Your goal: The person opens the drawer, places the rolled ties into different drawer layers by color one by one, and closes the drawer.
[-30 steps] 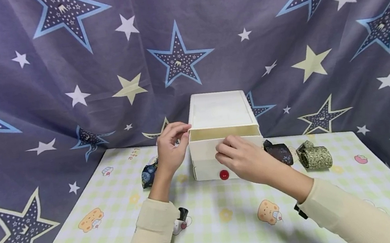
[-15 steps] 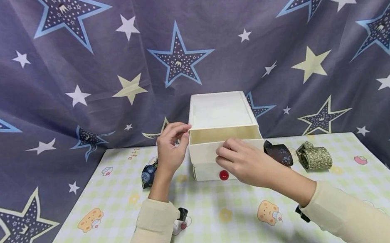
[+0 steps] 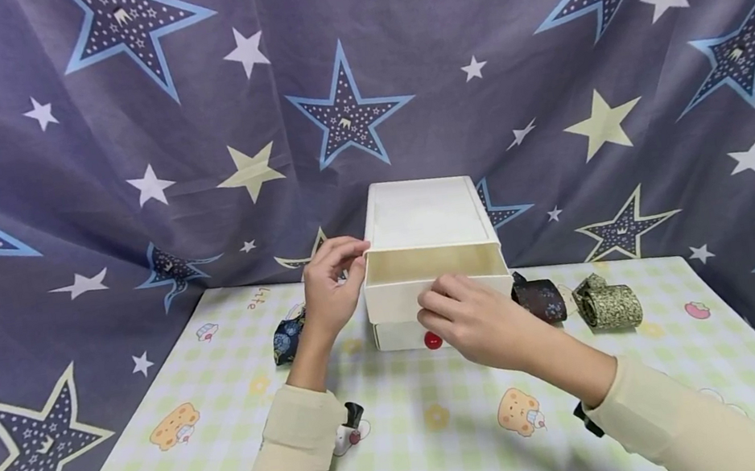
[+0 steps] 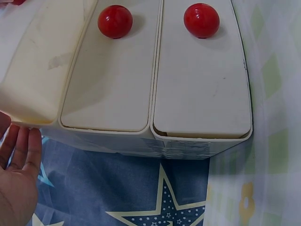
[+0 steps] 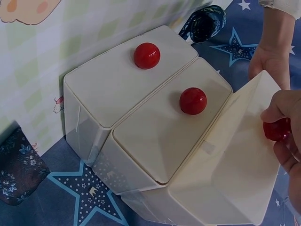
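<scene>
A white drawer cabinet [image 3: 428,211] stands at the back of the table, its top drawer [image 3: 395,302] pulled partway out. The visible inside of that drawer is bare. My right hand [image 3: 478,318] pinches the drawer's red knob [image 5: 277,129] between thumb and fingers, as the right wrist view shows. My left hand [image 3: 334,287] touches the cabinet's upper left edge; its fingers [image 4: 33,153] are fairly straight in the left wrist view. The two lower drawers, each with a round red knob [image 5: 146,55], are closed.
Right of the cabinet lie a dark floral fabric roll [image 3: 541,300] and an olive patterned one [image 3: 610,305], looking like rolled neckties. A navy roll [image 3: 288,341] sits at the left, partly behind my left arm. A starry curtain [image 3: 344,110] hangs behind the checked tablecloth [image 3: 394,445].
The top drawer has slid further out towards me, drawn by my right hand on its knob, and more of its inside shows. My left hand has stayed at the cabinet's edge.
</scene>
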A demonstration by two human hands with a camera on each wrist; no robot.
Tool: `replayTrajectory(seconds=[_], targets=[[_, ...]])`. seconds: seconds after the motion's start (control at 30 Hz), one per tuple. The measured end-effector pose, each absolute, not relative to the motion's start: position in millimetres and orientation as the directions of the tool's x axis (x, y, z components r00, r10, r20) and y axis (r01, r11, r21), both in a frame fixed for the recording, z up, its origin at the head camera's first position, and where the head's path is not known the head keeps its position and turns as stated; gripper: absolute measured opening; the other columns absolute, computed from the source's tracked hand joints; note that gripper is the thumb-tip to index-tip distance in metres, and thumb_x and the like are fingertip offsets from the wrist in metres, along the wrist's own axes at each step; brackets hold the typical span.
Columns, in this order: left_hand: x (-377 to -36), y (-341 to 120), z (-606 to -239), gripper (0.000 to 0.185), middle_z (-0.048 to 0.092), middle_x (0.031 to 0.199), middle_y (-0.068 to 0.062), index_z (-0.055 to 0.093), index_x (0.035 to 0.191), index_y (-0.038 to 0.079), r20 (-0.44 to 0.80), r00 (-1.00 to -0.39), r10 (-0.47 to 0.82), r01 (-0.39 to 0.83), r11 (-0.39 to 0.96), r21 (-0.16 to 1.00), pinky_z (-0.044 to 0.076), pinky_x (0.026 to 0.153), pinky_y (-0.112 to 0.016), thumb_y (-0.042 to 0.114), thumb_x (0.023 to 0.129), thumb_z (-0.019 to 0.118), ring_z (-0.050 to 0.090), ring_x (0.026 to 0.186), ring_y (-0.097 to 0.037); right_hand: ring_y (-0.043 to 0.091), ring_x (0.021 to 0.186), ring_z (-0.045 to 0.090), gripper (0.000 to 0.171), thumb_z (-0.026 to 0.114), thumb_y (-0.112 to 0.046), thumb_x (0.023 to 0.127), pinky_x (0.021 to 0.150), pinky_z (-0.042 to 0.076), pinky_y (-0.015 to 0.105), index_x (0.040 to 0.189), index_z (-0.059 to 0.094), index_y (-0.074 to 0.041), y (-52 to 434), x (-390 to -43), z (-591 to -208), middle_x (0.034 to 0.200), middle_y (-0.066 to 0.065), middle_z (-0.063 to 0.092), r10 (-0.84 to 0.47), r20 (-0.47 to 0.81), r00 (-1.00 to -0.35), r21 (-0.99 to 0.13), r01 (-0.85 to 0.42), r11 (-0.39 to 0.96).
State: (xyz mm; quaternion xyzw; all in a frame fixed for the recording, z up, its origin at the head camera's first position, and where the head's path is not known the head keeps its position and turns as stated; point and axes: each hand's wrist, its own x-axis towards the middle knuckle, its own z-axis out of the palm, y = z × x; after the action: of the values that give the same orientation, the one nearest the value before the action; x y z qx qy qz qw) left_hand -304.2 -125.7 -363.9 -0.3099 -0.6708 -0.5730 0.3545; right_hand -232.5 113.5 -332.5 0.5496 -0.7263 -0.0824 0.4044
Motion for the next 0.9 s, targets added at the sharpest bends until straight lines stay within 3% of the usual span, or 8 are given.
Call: replayTrajectory(seconds=[0.13,0.4,0.9], targets=[[-314,-129,-372,0.02,0.066,0.111,-0.02,0.074,0.109,-0.007,0.83,-0.557,0.013,0.823,0.145,0.55,0.062,0.086,-0.039,-0.012,0.092,0.065,0.068,0.098,-0.032,0.025,0.09,0.052,0.013,0.057,-0.006,0.097,0.076,0.049,0.032,0.097,0.069,-0.004,114,-231,-332,0.101,0.007,0.06,-0.867,0.493,-0.07,0.567,-0.73,0.381],[-301,-125,-362,0.019,0.063,0.107,-0.033,0.07,0.106,-0.018,0.833,-0.552,0.008,0.825,0.149,0.545,0.059,0.084,-0.02,-0.021,0.088,0.062,0.065,0.094,-0.044,0.025,0.091,0.052,0.015,0.057,-0.009,0.099,0.075,0.049,0.032,0.1,0.071,-0.004,115,-227,-332,0.104,0.007,0.061,-0.875,0.478,-0.078,0.573,-0.727,0.378],[-287,-122,-350,0.018,0.062,0.106,-0.033,0.069,0.104,-0.02,0.839,-0.544,0.016,0.83,0.154,0.535,0.059,0.083,-0.019,-0.021,0.088,0.061,0.066,0.092,-0.039,0.025,0.092,0.053,0.016,0.055,-0.007,0.098,0.076,0.05,0.032,0.101,0.07,-0.004,117,-222,-333,0.105,0.007,0.06,-0.874,0.479,-0.078,0.574,-0.725,0.38]])
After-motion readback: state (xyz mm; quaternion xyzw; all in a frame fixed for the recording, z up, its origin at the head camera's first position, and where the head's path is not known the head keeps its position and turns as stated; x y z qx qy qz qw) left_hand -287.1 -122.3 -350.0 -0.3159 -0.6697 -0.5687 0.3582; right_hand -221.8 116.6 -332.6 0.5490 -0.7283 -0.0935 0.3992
